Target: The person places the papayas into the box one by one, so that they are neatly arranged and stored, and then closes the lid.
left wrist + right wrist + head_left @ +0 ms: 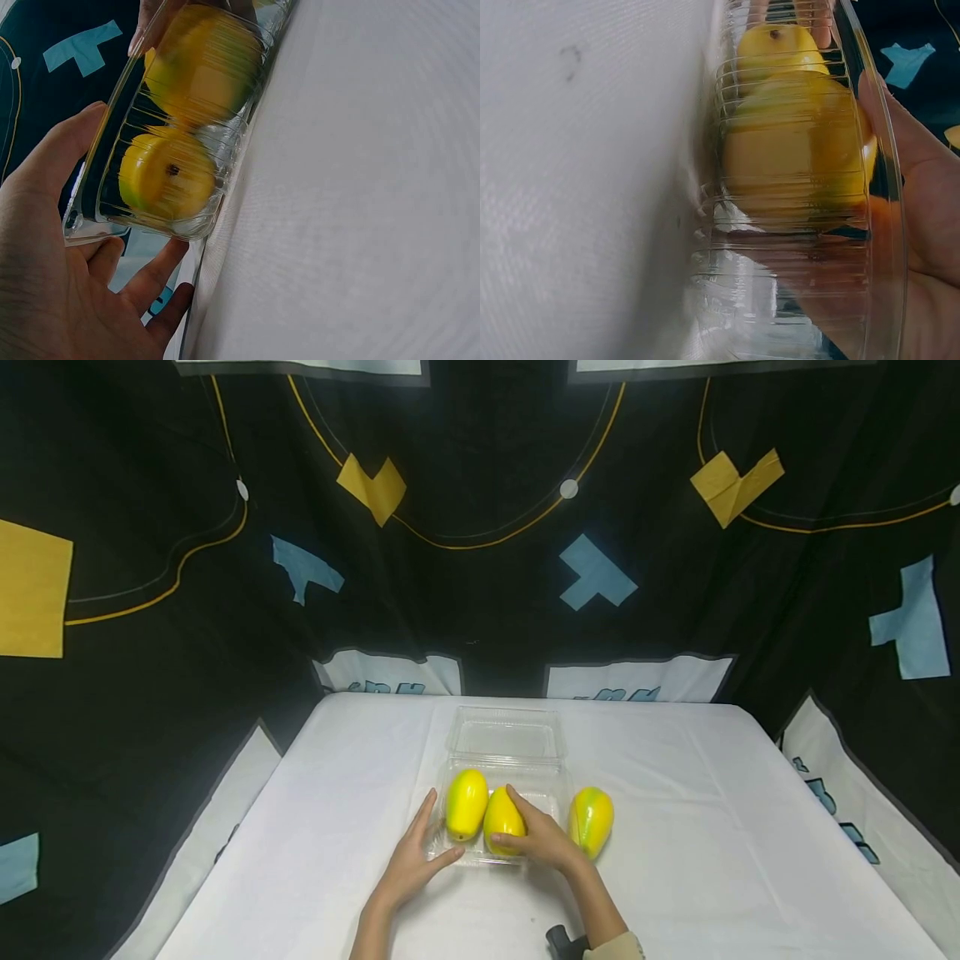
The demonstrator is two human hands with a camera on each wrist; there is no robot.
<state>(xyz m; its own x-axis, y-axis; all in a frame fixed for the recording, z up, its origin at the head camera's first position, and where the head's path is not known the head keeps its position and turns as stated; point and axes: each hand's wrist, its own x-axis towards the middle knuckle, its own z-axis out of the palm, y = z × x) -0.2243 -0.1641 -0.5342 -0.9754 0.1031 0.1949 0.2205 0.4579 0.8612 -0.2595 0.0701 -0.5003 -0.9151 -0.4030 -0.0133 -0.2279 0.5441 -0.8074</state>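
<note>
A clear plastic clamshell box (553,781) lies open on the white cloth, its lid (506,733) folded back to the far side. Inside stand two yellow mangoes side by side: the left mango (467,804) and the middle mango (501,817). My right hand (551,843) grips the middle mango, thumb on its near side and fingers over its far right. At the box's front left corner is my left hand (408,867), thumb along the front rim and fingers spread along the left side. A third, yellow-green mango (591,820) lies just outside the box on the right.
A white cloth covers the table (697,827). Behind it hangs a dark curtain (480,602) with yellow and blue patches. A small black object (562,941) shows beside the right sleeve (618,947).
</note>
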